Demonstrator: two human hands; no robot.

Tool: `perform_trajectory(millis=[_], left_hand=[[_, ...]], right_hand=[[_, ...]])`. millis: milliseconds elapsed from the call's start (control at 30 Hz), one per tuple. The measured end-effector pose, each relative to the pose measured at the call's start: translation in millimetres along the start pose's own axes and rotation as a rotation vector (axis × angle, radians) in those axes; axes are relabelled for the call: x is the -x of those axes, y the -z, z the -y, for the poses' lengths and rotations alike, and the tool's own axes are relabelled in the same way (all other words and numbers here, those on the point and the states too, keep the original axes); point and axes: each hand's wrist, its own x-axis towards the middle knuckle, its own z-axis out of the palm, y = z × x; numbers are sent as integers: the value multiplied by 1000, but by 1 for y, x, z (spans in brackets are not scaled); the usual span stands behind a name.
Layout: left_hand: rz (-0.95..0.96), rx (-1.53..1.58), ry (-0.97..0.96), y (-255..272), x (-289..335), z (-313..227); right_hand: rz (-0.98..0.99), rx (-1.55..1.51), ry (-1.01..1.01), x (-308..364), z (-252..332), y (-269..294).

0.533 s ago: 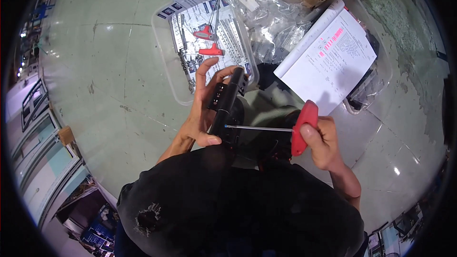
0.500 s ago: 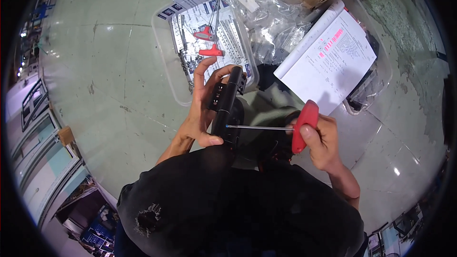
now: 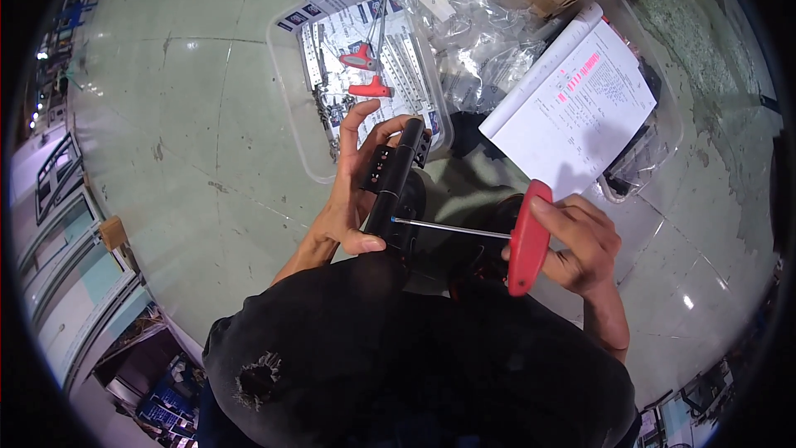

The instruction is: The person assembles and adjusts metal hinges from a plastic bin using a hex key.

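black bracket part (image 3: 396, 182) sits upright in the left hand (image 3: 352, 191), fingers wrapped round it above the floor, with the tip of the red t-handle hex key (image 3: 528, 237) set into its side and the right hand (image 3: 580, 245) closed on the handle. if the long shaft tilts, i judge the tip could slip out and jab the thumb, or the loose part could twist and drop toward the clear plastic tray (image 3: 303, 108).

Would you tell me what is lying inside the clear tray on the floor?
The clear tray holds two red-handled keys, metal strips and printed sheets. The left hand and black part cover its near corner, hiding anything there.
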Motion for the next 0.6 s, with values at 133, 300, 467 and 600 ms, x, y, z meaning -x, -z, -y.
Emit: perform_trajectory(millis=[133, 300, 467, 600], left_hand=[[9, 69, -20, 2, 0, 6], [10, 67, 2, -2, -2, 10], [40, 8, 9, 2, -3, 8], [18, 7, 52, 3, -4, 9]], right_hand=[[91, -500, -254, 4, -5, -5], [29, -494, -488, 6, 9, -12], [-26, 60, -3, 5, -3, -5], [-5, 159, 132, 6, -21, -2]])
